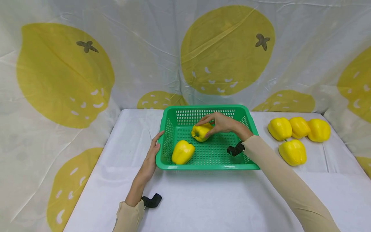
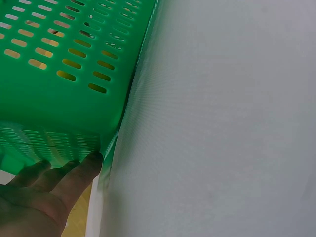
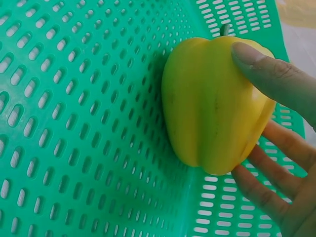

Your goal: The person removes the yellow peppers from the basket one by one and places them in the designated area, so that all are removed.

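A green plastic basket with slotted walls stands on the table. Inside it, my right hand grips a yellow bell pepper, thumb on one side and fingers on the other; the right wrist view shows this bell pepper close to the basket floor. Another yellow bell pepper lies in the basket's near left corner. My left hand touches the basket's left side; in the left wrist view its fingers lie fairly straight against the slotted wall.
Several yellow bell peppers lie grouped on the white-covered table to the right of the basket. Behind rises a white cloth printed with large lemons. Black wrist cameras sit on both wrists.
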A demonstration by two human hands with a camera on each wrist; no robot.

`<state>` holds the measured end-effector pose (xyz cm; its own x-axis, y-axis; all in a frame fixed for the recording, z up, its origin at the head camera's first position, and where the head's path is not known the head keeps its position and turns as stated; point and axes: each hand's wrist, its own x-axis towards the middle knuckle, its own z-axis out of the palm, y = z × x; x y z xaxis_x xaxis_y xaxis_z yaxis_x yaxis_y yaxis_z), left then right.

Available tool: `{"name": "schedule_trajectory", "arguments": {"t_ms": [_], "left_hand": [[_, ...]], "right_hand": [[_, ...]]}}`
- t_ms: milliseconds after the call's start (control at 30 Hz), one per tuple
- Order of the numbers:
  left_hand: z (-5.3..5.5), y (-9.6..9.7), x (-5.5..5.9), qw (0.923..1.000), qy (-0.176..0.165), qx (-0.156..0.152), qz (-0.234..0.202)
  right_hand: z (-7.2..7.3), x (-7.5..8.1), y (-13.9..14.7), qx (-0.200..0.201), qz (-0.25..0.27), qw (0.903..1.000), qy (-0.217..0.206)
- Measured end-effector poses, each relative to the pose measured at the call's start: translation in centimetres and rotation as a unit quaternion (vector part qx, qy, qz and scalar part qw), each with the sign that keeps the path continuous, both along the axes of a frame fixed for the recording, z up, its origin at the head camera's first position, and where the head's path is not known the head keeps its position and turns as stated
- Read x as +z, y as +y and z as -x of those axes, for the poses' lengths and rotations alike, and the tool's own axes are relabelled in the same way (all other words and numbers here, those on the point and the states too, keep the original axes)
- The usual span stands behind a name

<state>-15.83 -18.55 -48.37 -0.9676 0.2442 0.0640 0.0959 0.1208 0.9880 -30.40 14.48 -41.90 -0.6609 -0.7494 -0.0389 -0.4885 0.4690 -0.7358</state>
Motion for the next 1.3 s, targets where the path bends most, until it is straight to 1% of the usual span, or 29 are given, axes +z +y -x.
{"name": "schedule_trajectory", "arguments": {"t_ms": [500,767,1033,1200,1300], "left_hand": [[-0.07,0.03,0.10,1.0000,0.004,0.002,0.005],[-0.11,0.03,0.04,1.0000,0.003,0.000,0.001],[-0.09,0.01,0.01,1.0000,0.004,0.000,0.000],[-0.07,0.00,0.00,1.0000,0.004,0.002,0.002],[-0.03,0.02,-0.03,1.0000,0.003,0.002,0.001]], "right_hand": [[-0.11,-0.09,-0.03,-0.007,-0.008,0.9998,0.020],[-0.20,-0.03,-0.08,-0.010,-0.013,0.9997,0.018],[-0.10,-0.05,-0.19,-0.005,-0.004,0.9998,0.021],[-0.15,-0.21,-0.44,0.001,0.002,0.9995,0.032],[-0.13,-0.31,-0.54,-0.003,0.003,0.9995,0.032]]}}
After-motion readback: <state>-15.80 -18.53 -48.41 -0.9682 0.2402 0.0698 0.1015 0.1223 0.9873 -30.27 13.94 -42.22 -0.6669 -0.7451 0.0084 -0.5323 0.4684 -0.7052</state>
